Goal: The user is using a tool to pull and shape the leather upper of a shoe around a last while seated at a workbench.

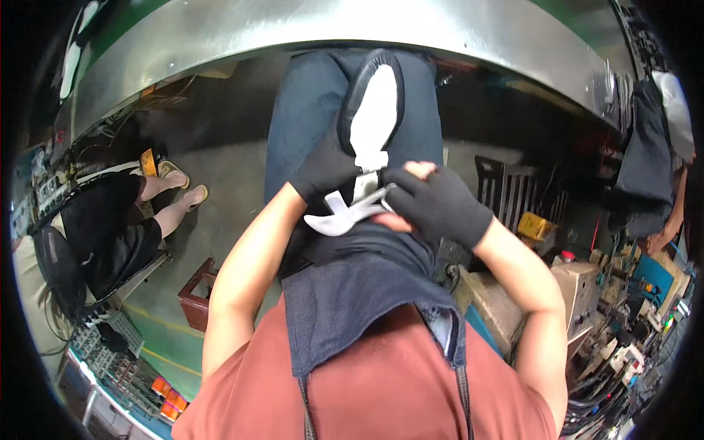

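A black shoe upper (348, 110) lies toe-away over my lap, its white underside (376, 110) facing up. My left hand (326, 169), in a black fingerless glove, is closed around its near left side; some of the fingers are hidden beneath. In my gloved right hand (436, 202) are silvery lasting pliers (341, 218), with a curved beak and a hammer-like stub pointing left. The pliers' head sits just nearer to me than the shoe's heel end. From this view I cannot tell whether the jaws touch the shoe.
A steel bench edge (352, 29) curves across the far side. At left another person sits, legs (176, 202) reaching out near a dark red crate (196, 297). A yellow box (535, 226), a beige machine (576, 290) and cluttered tools stand at right.
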`<action>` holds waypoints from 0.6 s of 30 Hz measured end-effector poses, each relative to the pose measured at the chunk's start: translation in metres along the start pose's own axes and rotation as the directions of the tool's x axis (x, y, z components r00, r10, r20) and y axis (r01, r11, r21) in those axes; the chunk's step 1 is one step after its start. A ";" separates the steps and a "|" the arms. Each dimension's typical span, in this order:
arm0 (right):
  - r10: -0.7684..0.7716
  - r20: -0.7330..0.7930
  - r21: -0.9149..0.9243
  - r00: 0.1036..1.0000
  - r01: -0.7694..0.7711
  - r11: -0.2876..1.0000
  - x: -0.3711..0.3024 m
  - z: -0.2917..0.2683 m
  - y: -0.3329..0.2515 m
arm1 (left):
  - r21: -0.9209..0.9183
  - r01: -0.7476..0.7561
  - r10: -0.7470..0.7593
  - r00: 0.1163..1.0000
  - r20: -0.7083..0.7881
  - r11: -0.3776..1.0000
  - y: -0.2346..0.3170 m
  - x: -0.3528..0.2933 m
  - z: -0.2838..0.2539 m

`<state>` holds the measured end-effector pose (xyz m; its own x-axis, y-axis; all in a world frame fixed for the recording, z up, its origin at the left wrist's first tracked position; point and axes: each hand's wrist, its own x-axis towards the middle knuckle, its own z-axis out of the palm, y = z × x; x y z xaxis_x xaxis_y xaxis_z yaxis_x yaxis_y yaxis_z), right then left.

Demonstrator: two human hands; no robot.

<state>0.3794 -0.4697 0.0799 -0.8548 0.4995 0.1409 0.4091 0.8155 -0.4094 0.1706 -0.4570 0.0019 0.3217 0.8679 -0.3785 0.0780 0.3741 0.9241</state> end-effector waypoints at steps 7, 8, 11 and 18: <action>0.464 0.041 0.350 0.885 -0.448 0.823 -0.039 0.033 0.016 | 0.110 -0.142 0.144 0.990 -0.013 0.984 -0.015 0.000 -0.009; 0.463 0.023 0.343 0.886 -0.442 0.829 -0.049 0.042 0.008 | 0.031 -0.142 0.142 0.990 0.007 0.989 -0.012 0.001 -0.008; 0.877 0.189 0.702 0.441 -0.686 0.194 -0.068 0.083 -0.001 | -0.168 -0.073 0.070 0.997 -0.019 0.983 0.006 -0.002 -0.003; 0.925 0.141 0.883 0.353 -0.467 0.044 -0.055 0.085 0.002 | 0.012 -0.136 0.136 0.983 -0.125 0.991 0.060 0.071 -0.044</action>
<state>0.4000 -0.5207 -0.0052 0.0313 0.8896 -0.4557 0.1357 -0.4555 -0.8798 0.1563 -0.3583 0.0282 0.2086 0.9448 -0.2528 0.0447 0.2490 0.9675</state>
